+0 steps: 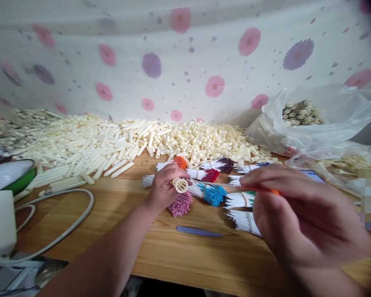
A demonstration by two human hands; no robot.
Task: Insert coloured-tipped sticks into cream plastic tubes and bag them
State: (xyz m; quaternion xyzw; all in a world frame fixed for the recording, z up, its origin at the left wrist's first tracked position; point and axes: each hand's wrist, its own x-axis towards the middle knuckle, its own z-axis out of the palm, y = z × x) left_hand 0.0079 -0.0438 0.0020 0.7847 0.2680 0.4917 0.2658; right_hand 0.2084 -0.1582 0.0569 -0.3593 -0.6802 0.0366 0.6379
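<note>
A cream slotted plastic tube [181, 185] is being gripped in the closed left hand [164, 187], open end showing, while a thin orange-ended stick [274, 192], lying roughly crosswise and pointing left towards it, is being pinched by the right hand [306, 214].

Soft, moderate light falls over the wooden tabletop [204, 255], its source out of view, and the flowered curtain [188, 49] looks pale and greyish. Shadows are mild — one gently darkens the curtain beside the plastic bag [275, 128], which carries milky highlights. Motion blur smears the right hand [309, 214], while the left hand [162, 187] looks crisper. Wide-angle stretching distorts the sides — black vignetting eats the upper right corner, and a pixelated patch [369, 200] hides detail below.
</note>
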